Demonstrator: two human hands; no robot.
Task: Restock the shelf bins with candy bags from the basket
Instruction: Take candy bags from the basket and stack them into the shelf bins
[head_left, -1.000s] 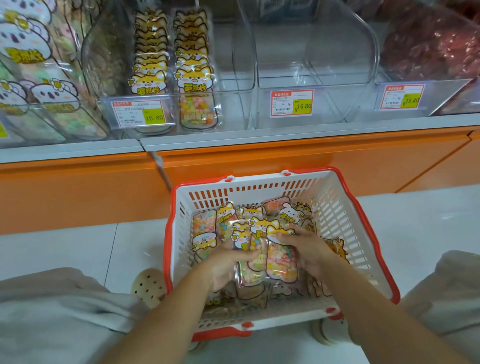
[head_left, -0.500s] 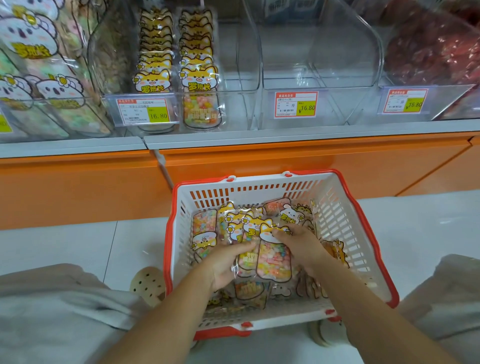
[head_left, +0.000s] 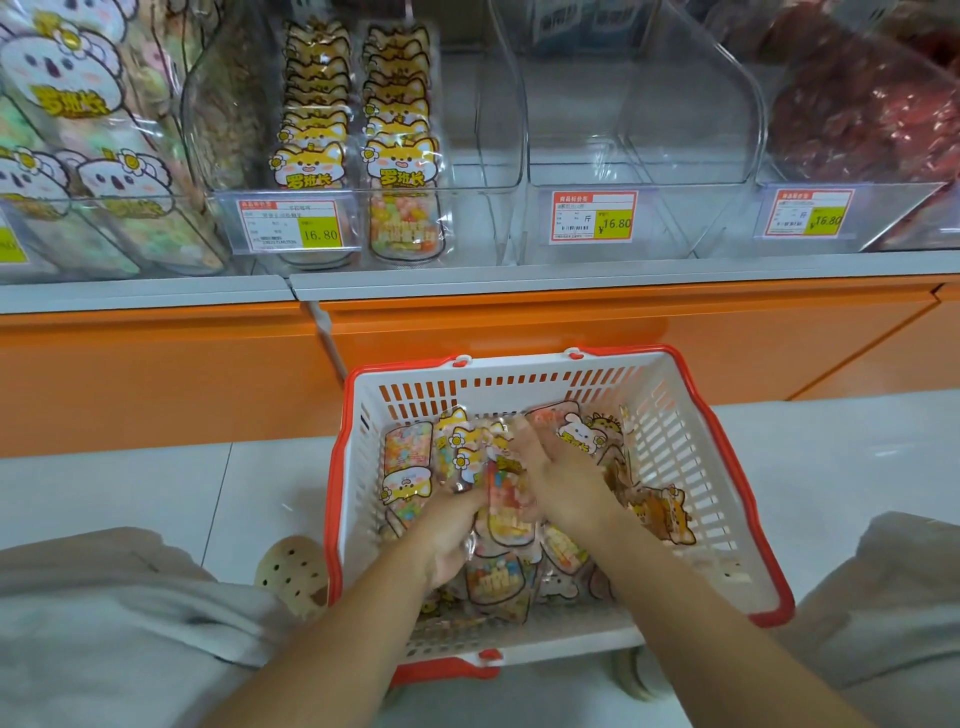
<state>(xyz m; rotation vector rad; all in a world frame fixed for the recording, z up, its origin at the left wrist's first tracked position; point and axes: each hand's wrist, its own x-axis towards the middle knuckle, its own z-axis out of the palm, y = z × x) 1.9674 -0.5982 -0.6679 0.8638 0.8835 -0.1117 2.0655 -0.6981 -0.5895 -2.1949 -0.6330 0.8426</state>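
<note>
A white basket with a red rim (head_left: 675, 447) stands on the floor below the shelf and holds several clear candy bags with yellow fox labels. Both my hands are inside it. My left hand (head_left: 452, 535) and my right hand (head_left: 561, 488) press from either side on a small stack of candy bags (head_left: 485, 467), fingers curled round it. More bags (head_left: 657, 512) lie loose underneath and to the right. Up on the shelf, a clear bin (head_left: 483, 156) holds two rows of the same fox bags (head_left: 400, 156); its right part is bare.
An empty clear bin (head_left: 644, 130) sits right of the fox bin, then a bin of red sweets (head_left: 857, 114). Koala-label bags (head_left: 78, 130) fill the left bins. Orange shelf base (head_left: 571, 343) runs behind the basket. My knees and a perforated shoe (head_left: 291, 569) flank the basket.
My hands have squeezed the bags together into a tighter stack and shifted slightly toward the basket's far side; the camera tilted down a little.
</note>
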